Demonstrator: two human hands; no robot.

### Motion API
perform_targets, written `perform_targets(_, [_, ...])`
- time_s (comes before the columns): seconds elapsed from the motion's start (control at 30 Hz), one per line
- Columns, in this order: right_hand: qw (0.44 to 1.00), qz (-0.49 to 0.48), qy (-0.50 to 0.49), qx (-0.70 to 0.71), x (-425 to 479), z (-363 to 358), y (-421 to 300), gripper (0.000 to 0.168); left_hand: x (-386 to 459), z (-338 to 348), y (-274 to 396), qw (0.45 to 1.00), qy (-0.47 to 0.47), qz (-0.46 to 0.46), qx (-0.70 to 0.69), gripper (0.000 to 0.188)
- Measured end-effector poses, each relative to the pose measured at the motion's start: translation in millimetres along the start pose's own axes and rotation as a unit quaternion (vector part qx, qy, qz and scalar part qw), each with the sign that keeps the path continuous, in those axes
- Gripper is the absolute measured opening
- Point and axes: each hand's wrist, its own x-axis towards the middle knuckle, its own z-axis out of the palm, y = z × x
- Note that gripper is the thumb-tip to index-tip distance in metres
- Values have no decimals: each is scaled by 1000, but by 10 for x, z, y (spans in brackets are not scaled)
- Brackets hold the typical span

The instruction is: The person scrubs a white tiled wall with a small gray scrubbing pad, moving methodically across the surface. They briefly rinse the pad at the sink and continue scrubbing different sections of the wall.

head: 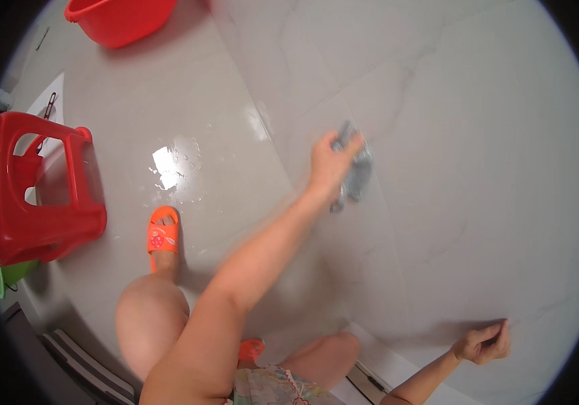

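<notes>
My left hand (334, 164) grips a wet-looking grey cloth (363, 174) against the marbled wall tiles (461, 152); both are blurred. The cloth hangs bunched below and beside the fingers, just above where wall and floor meet. At the lower right, my right hand (484, 344) has its fingers loosely curled, with a gap at the thumb and nothing visible in it. Its fingertips are close to the wall; whether they touch it I cannot tell.
Water lies on the floor tiles (132, 111) near my orange slipper (162, 233). A red plastic stool (84, 202) stands at the left, with a green container (16, 273) behind it. A red basin (122, 23) sits on the floor at the top left. A striped grey item (87, 364) is at the lower left.
</notes>
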Motion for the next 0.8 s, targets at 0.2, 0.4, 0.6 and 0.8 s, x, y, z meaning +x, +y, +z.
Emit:
perform_targets(0.2, [1000, -18, 0, -10, -48, 14, 57, 15, -167, 97, -356, 1000, 3, -3, 10, 30])
perform_targets(0.4, [1000, 7, 0, 8, -26, 54, -24, 15, 345, -65, 281, 999, 25, 4, -38, 27])
perform_targets(0.6, [1000, -13, -1, -1, -70, 91, -7, 14, 68, -9, -221, 999, 36, 12, 38, 32])
perform_targets(0.8, [1000, 14, -4, 6, -171, 106, -54, 13, 487, -190, 352, 998, 60, 1, -13, 30])
